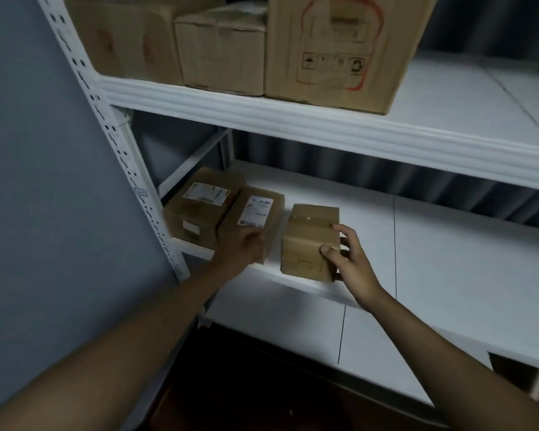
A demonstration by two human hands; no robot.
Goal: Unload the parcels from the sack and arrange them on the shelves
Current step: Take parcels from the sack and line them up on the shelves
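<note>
Your right hand (350, 259) grips the small plain box (308, 241) at its near right corner, thumb on top, fingers (344, 234) down the side; it sits on the middle shelf (433, 244) near the front edge. Your left hand (240, 244) rests on the labelled box (255, 219) just left; whether its fingers curl, I cannot tell. Both look stiff, light cardboard: hold opposite faces, not taped flaps.

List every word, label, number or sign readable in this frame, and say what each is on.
No text can be read.
Large carton, upper shelf: red outline graphic and a row of handling pictograms, including a recycling sign; print blurred.
Left parcel, lower shelf: white shipping label, blurred.
Middle parcel, under the left hand: white label, characters illegible.
Plain parcel, held by the right hand: no label visible.
</note>
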